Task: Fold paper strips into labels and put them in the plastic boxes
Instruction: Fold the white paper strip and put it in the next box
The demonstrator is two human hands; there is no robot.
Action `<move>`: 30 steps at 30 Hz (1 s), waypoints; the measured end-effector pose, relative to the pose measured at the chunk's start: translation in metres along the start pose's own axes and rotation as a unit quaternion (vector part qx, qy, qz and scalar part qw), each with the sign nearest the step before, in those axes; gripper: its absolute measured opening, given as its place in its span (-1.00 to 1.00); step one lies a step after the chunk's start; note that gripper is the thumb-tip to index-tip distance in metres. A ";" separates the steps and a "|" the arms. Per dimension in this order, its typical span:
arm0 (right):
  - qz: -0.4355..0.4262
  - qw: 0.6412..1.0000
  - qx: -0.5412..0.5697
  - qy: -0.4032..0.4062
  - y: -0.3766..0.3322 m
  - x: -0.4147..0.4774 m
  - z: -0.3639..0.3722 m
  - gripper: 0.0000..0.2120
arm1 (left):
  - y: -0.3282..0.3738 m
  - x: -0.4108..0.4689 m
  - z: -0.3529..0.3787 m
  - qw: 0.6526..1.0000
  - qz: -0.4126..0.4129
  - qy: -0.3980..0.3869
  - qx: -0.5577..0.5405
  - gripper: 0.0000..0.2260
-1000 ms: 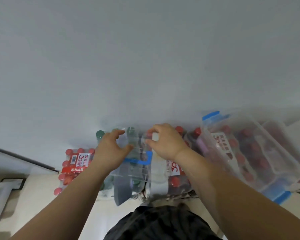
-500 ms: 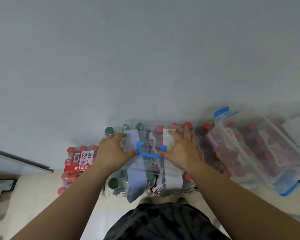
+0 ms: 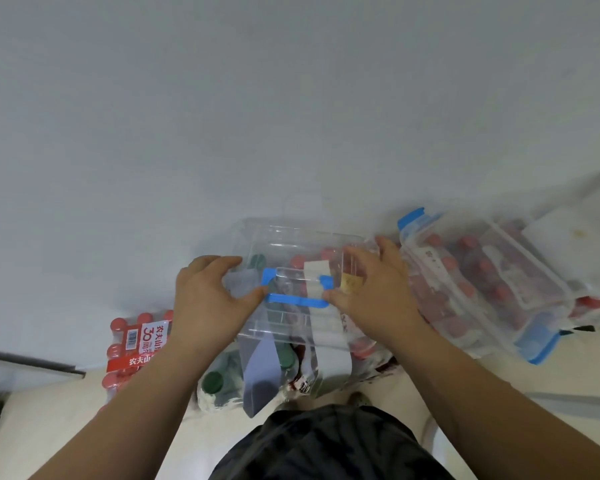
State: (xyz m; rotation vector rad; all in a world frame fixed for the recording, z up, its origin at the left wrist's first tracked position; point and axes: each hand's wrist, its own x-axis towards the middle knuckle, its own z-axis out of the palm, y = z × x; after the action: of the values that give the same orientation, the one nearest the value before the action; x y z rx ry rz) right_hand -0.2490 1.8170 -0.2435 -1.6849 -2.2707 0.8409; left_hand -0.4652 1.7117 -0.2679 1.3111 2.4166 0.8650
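I hold a clear plastic box [image 3: 302, 237] with a blue clasp [image 3: 293, 298] in the air in front of me, above packs of bottles. My left hand [image 3: 207, 299] grips its left side, thumb at the clasp. My right hand [image 3: 374, 292] grips the right side, thumb at the other end of the clasp. A white paper strip [image 3: 317, 289] and a grey-blue strip [image 3: 260, 365] show through the box's clear walls, hanging down at the near end. A small tan label [image 3: 351, 284] shows by my right fingers.
A second clear box [image 3: 482, 271] with blue clasps lies to the right on red-capped bottles. A shrink-wrapped pack of red-capped bottles [image 3: 136, 344] stands at the left, green-capped bottles [image 3: 213, 381] below the box. The white wall [image 3: 291, 98] is straight ahead.
The box has come up and toward me between both hands. My right hand shifted from the top of the box to its right side; the view tilted and the clasp now faces me.
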 end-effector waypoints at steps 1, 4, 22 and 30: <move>0.008 1.000 0.004 0.016 -0.001 -0.007 -0.009 -0.27 | 0.007 -0.001 -0.002 1.000 0.013 0.003 -0.004 -0.46; 0.023 0.996 0.039 0.072 0.003 -0.024 -0.032 -0.26 | 0.031 -0.004 -0.008 0.999 0.046 0.008 -0.019 -0.42; 0.185 0.933 0.119 0.284 0.121 -0.056 -0.122 -0.29 | 0.214 0.048 0.075 0.947 0.272 -0.167 0.028 -0.16; 0.226 0.919 0.139 0.293 0.169 -0.055 -0.107 -0.31 | 0.242 0.076 0.133 0.914 0.297 -0.264 0.082 -0.09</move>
State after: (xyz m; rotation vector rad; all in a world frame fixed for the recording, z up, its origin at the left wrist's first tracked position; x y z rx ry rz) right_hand -0.0420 1.8334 -0.2383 -2.0035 -1.3311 0.5828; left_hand -0.2811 1.9253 -0.2207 2.0780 1.7128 0.3419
